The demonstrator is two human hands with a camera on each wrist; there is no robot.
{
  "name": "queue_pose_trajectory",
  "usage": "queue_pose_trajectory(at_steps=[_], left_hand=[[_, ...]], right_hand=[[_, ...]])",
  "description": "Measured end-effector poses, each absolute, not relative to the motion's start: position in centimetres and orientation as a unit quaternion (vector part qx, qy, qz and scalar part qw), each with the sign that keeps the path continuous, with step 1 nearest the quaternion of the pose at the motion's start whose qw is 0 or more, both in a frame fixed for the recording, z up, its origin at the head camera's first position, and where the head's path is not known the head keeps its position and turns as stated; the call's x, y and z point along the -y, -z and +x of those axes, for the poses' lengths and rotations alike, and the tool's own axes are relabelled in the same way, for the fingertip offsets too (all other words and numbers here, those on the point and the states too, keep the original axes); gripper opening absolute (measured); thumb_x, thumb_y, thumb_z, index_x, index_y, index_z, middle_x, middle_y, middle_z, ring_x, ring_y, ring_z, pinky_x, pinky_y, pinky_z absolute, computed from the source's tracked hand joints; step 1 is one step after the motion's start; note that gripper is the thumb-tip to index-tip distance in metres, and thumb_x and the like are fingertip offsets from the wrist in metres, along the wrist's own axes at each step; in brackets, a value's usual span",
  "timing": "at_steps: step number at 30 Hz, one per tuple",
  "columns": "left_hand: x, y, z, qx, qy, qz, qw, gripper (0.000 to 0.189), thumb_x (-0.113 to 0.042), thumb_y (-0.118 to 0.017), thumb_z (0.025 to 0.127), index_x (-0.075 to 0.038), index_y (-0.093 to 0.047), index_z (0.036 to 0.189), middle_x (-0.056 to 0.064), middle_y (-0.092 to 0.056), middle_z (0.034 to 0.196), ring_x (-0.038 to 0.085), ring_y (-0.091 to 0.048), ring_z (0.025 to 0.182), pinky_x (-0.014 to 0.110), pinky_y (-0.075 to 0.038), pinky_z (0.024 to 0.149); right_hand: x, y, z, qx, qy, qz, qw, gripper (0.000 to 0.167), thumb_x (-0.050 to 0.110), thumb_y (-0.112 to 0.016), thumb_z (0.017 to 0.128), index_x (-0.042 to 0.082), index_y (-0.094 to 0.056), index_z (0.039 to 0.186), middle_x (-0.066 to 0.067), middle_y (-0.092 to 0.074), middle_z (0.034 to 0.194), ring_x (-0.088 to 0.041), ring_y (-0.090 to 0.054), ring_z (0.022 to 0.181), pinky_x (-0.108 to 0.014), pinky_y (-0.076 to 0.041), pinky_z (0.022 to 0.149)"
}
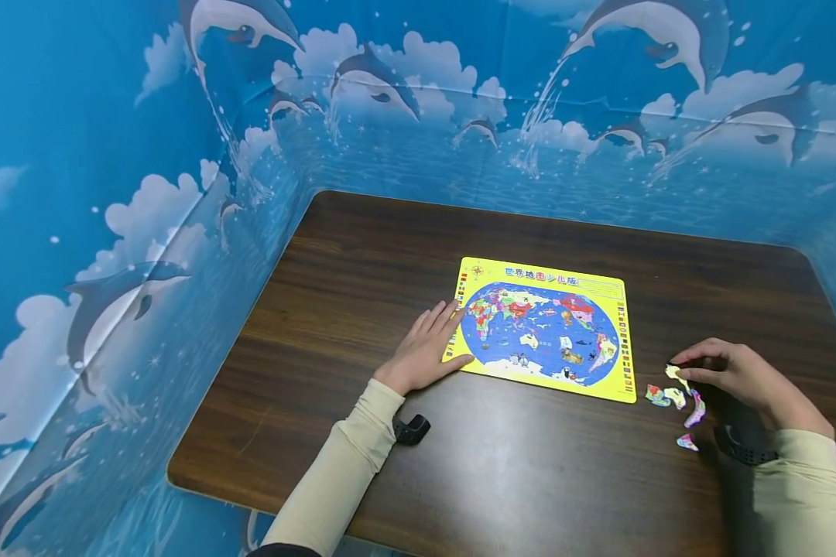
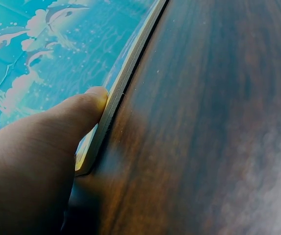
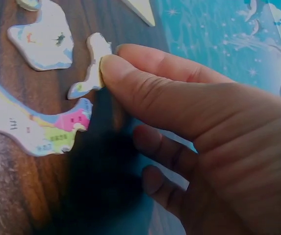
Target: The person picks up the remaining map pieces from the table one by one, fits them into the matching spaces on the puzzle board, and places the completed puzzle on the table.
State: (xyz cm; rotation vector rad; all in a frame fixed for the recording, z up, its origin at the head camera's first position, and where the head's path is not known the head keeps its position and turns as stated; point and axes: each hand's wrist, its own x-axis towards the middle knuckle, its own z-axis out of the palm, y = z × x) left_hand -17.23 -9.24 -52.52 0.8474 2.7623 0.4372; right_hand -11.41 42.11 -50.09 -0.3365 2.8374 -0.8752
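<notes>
A yellow-bordered world map puzzle board (image 1: 550, 391) lies flat on the table. My left hand (image 1: 428, 348) rests at its left edge with the fingers spread; in the left wrist view the thumb (image 2: 84, 107) touches the board's side. To the right of the board, my right hand (image 1: 741, 375) pinches a small whitish puzzle piece (image 3: 95, 58) between thumb and forefinger. Around that hand lie a white puzzle piece (image 3: 47, 36), a long curved pink-and-purple piece (image 1: 697, 410), a red-and-green piece (image 1: 656, 395) and a small pink piece (image 1: 687, 442).
The dark wooden table (image 1: 306, 309) has rounded corners. Blue cloth printed with dolphins (image 1: 404, 155) hangs behind it and along its left side. Black bands sit at both wrists, one of them a left wristband (image 1: 411, 430).
</notes>
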Motion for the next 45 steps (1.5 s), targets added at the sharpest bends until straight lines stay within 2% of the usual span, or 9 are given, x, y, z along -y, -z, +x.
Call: queue_pose_trajectory(at_steps=[6,10,13,17,22,27,33,41,45], left_hand=[[9.3,52.5,-17.2,-0.940,-0.145,0.289,0.108,0.088,-0.064,-0.044,0.103,-0.015,-0.011,0.168,0.002,-0.002,0.175,0.023,0.001,0.160,0.040,-0.002,0.129],[9.3,52.5,-17.2,-0.940,-0.145,0.289,0.107,0.088,-0.064,-0.044,0.103,-0.015,-0.011,0.168,0.002,-0.001,0.175,0.022,0.002,0.160,0.039,-0.001,0.129],[9.2,52.5,-17.2,-0.940,-0.148,0.290,0.104,0.087,-0.063,-0.045,0.103,-0.014,-0.012,0.168,0.002,-0.002,0.175,0.022,0.001,0.160,0.039,-0.002,0.129],[9.2,52.6,-17.2,-0.940,-0.147,0.292,0.102,0.087,-0.063,-0.045,0.103,-0.013,-0.013,0.167,0.003,-0.004,0.175,0.023,0.000,0.160,0.040,-0.003,0.129],[9.2,52.7,-17.1,-0.940,-0.142,0.293,0.105,0.087,-0.063,-0.044,0.104,-0.014,-0.011,0.168,0.003,-0.003,0.175,0.023,0.001,0.160,0.040,-0.002,0.129],[9.2,52.7,-17.2,-0.940,-0.141,0.292,0.103,0.087,-0.063,-0.044,0.104,-0.014,-0.010,0.168,0.002,-0.001,0.175,0.022,0.002,0.160,0.039,-0.001,0.129],[9.2,52.5,-17.1,-0.940,-0.140,0.292,0.105,0.087,-0.063,-0.044,0.104,-0.014,-0.009,0.168,0.002,-0.001,0.175,0.022,0.002,0.160,0.039,-0.001,0.129],[9.2,52.6,-17.1,-0.941,-0.136,0.289,0.109,0.088,-0.064,-0.043,0.104,-0.015,-0.008,0.168,0.001,0.000,0.175,0.022,0.003,0.160,0.038,0.000,0.128],[9.2,52.6,-17.2,-0.941,-0.137,0.290,0.108,0.088,-0.063,-0.043,0.104,-0.015,-0.007,0.168,0.001,0.001,0.175,0.021,0.004,0.160,0.038,0.000,0.128]], right_hand=[[-41.4,50.3,-11.6,-0.950,0.282,-0.113,0.064,0.018,0.000,-0.079,0.088,0.004,-0.079,0.105,-0.006,-0.067,0.099,-0.001,-0.047,0.077,-0.022,-0.046,0.060],[-41.0,50.2,-11.8,-0.955,0.274,-0.090,0.074,0.016,0.007,-0.075,0.094,0.001,-0.076,0.109,-0.010,-0.066,0.100,-0.004,-0.049,0.077,-0.024,-0.046,0.059],[-40.9,50.2,-11.8,-0.958,0.266,-0.075,0.075,0.021,0.014,-0.074,0.097,0.000,-0.075,0.113,-0.013,-0.066,0.103,-0.007,-0.049,0.077,-0.025,-0.045,0.060],[-40.8,50.4,-11.7,-0.958,0.266,-0.081,0.067,0.023,0.015,-0.076,0.095,0.003,-0.076,0.115,-0.013,-0.064,0.108,-0.008,-0.047,0.078,-0.025,-0.044,0.060],[-40.5,50.5,-11.7,-0.960,0.259,-0.082,0.071,0.021,0.012,-0.078,0.093,0.002,-0.077,0.112,-0.012,-0.062,0.105,-0.012,-0.046,0.078,-0.026,-0.043,0.060],[-40.2,50.1,-12.3,-0.956,0.257,-0.083,0.112,0.020,0.011,-0.074,0.096,-0.004,-0.073,0.109,-0.014,-0.061,0.103,-0.015,-0.048,0.080,-0.028,-0.044,0.063],[-39.8,49.2,-12.5,-0.943,0.276,-0.059,0.177,0.020,0.011,-0.072,0.098,-0.007,-0.068,0.105,-0.009,-0.065,0.094,-0.015,-0.056,0.076,-0.029,-0.049,0.062],[-40.1,49.1,-11.9,-0.946,0.288,-0.020,0.146,0.022,0.014,-0.068,0.101,-0.006,-0.071,0.109,-0.010,-0.071,0.095,-0.014,-0.057,0.077,-0.026,-0.048,0.062],[-40.1,49.2,-11.6,-0.938,0.316,0.014,0.142,0.034,0.025,-0.064,0.105,-0.006,-0.071,0.116,-0.015,-0.072,0.102,-0.016,-0.057,0.081,-0.025,-0.049,0.064]])
